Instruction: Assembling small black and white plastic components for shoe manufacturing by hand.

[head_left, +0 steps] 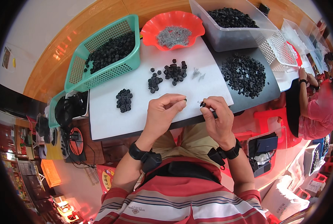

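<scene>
Above the front part of the white work sheet (110, 121), both hands are raised close together with a small gap between them. My left hand (162, 114) pinches thumb against forefinger, and a tiny dark piece (185, 100) shows at the fingertips. In my right hand (219, 118) is a small black plastic part (202, 104) with a thin metal pin (199, 102) pointing toward the left hand. Something dark also shows under the right fingers, its kind unclear. Beyond the hands lie piles of black knob-like parts (175, 72) and a few loose metal pins (196, 73).
Behind the sheet stand a green basket (136, 52) of black parts, a red scalloped bowl (151, 31) of metal pins and a clear bin (230, 39). Small black parts (245, 76) cover a dark board at right. Another person (318, 108) sits at far right.
</scene>
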A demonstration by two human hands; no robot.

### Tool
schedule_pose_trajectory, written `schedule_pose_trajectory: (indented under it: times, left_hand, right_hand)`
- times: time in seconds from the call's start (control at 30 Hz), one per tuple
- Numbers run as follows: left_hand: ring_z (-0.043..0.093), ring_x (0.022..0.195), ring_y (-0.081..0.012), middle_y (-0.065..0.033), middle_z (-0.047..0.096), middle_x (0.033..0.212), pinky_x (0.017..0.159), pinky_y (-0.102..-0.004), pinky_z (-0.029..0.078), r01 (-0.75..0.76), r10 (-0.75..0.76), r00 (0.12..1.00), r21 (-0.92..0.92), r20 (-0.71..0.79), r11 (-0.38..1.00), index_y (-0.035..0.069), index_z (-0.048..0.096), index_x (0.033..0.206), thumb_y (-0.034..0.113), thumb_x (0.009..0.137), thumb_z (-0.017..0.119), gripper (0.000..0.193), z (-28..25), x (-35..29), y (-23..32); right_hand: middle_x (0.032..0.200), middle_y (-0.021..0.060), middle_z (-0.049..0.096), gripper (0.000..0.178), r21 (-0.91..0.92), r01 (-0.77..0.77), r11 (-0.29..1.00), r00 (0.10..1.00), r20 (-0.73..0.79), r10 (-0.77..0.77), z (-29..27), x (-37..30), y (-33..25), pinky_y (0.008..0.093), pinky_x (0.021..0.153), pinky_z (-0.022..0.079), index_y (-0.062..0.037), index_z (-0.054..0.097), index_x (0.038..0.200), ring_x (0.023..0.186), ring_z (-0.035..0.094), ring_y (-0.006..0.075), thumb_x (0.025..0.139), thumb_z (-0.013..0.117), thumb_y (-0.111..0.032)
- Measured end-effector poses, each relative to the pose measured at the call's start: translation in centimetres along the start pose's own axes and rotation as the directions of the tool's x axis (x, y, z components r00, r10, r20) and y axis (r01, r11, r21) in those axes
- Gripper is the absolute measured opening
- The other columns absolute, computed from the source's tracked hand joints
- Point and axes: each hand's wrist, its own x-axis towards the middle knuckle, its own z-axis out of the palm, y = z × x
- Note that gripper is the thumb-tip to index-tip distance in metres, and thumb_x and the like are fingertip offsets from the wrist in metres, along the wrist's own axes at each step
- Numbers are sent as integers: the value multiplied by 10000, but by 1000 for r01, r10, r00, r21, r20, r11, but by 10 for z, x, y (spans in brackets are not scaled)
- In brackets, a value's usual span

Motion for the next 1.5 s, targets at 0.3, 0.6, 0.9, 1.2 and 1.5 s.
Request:
schedule_pose_trajectory:
  times: [0.3, 0.6, 0.9, 1.2, 1.5]
  left_hand:
    - [738, 936, -183, -132, 728, 1083, 859, -291, 631, 273, -258, 961, -531, 103, 802, -39, 674, 1210, 94, 980, 683, 266, -7, -5, 5]
    - [739, 955, -191, -142, 726, 1108, 870, -295, 630, 347, -305, 932, -731, 196, 588, -10, 649, 1215, 110, 993, 666, 253, -11, -5, 5]
    - [705, 988, -171, -135, 711, 1132, 906, -309, 603, 359, -326, 923, -759, 204, 543, 20, 623, 1237, 156, 1006, 658, 270, -10, -6, 4]
    - [698, 990, -163, -98, 709, 1085, 904, -299, 596, 365, -320, 921, -774, 221, 518, 22, 626, 1240, 179, 1017, 645, 273, -10, -6, 2]
    - [700, 968, -160, -80, 701, 1051, 898, -295, 598, 365, -318, 924, -745, 215, 559, 4, 640, 1226, 164, 1014, 647, 265, -8, -7, 2]
  right_hand:
    - [1009, 146, 673, 252, 64, -37, 997, 999, 28, 35, 10, 2, -6, 318, 607, 535, -6, 649, 1111, 747, 660, 235, 887, 756, -49]
    - [999, 148, 671, 248, 106, -55, 993, 998, 50, 49, 15, 7, -11, 322, 655, 539, 5, 651, 1104, 770, 655, 237, 877, 750, -14]
    - [980, 146, 660, 235, 115, -27, 993, 999, 41, 22, 24, 15, -11, 333, 614, 537, -1, 662, 1085, 735, 662, 263, 868, 753, -12]
    - [984, 150, 658, 237, 112, -29, 993, 998, 52, 23, 29, 20, -12, 360, 633, 544, -16, 662, 1089, 759, 667, 301, 868, 745, -15]
    - [980, 151, 649, 258, 87, -31, 996, 996, 90, 23, 30, 19, -12, 370, 634, 546, -22, 665, 1096, 760, 666, 311, 852, 748, -7]
